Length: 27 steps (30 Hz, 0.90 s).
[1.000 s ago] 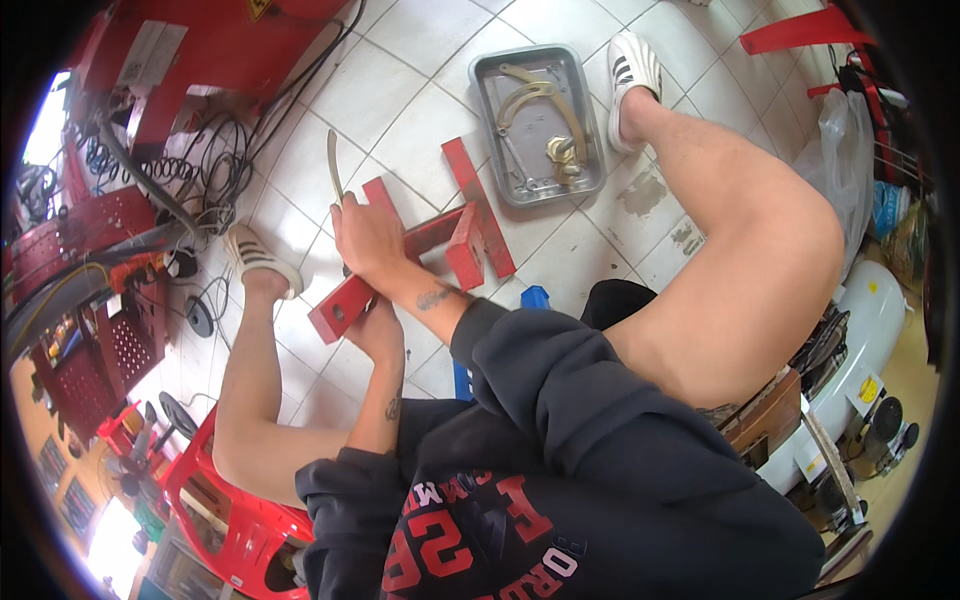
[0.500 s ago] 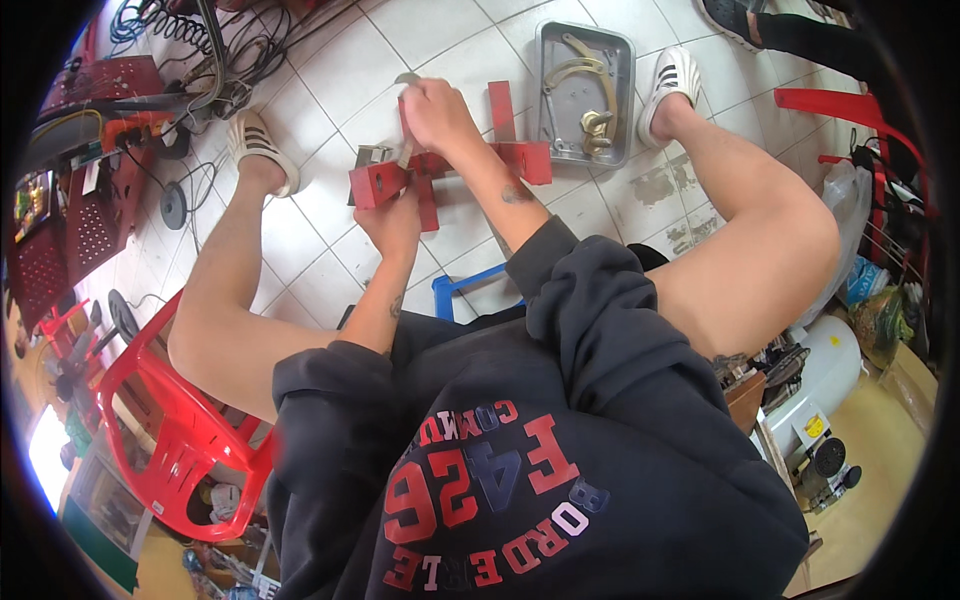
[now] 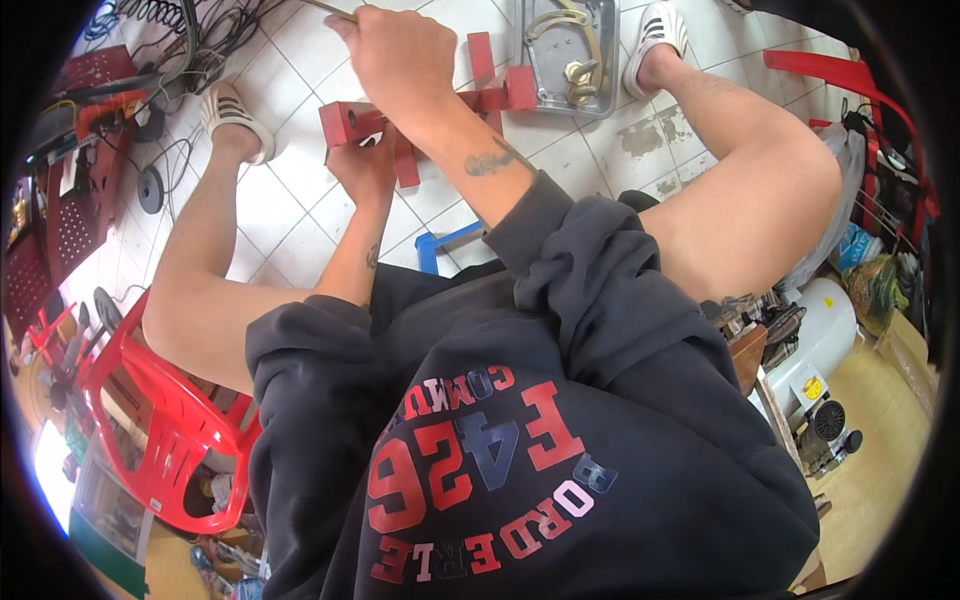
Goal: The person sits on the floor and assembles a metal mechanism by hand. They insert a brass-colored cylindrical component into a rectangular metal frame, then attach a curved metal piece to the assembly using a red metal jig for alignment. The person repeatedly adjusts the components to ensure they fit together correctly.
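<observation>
A red metal stand (image 3: 350,121) with square-tube arms rests on the floor in front of me. My left hand (image 3: 362,165) is closed at its near left side, fingers curled against the red block; part of the grip is hidden. My right hand (image 3: 405,62) is raised above the stand, closed in a fist around a slim metal tool (image 3: 331,9). Only a thin end of that tool sticks out past the thumb, so its exact kind does not show. My right forearm covers part of the stand.
A grey metal tray (image 3: 607,70) with brass-coloured curved parts (image 3: 580,75) lies beyond the stand to the right. A blue frame piece (image 3: 428,250) is near my lap. Red chairs (image 3: 170,440) stand on both sides, and cables (image 3: 190,60) lie at far left.
My right hand has risen toward the camera and slightly left, with the tool in it. My left hand stays at the stand. The whole view has shifted a little.
</observation>
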Each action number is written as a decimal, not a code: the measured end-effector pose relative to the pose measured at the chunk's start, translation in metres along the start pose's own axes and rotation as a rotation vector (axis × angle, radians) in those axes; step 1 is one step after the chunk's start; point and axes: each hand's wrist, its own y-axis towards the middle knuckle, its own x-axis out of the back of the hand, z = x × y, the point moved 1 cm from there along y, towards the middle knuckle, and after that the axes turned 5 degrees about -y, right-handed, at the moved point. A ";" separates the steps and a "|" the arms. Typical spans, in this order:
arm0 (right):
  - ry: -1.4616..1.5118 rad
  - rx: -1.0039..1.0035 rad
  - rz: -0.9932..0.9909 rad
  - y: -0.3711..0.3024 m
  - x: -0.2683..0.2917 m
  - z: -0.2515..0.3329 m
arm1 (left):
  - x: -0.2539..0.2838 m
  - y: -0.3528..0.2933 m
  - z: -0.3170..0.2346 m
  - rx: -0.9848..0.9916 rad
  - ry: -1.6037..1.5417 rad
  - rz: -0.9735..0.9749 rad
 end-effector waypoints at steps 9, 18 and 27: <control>0.020 -0.215 0.016 -0.040 -0.103 -0.101 | -0.007 0.000 -0.002 0.022 -0.154 -0.006; -0.068 -0.223 0.232 -0.061 -0.145 -0.132 | -0.007 -0.003 0.000 0.061 -0.166 -0.001; 0.072 -0.072 0.122 -0.010 -0.105 -0.089 | -0.008 -0.004 -0.005 0.033 -0.190 -0.006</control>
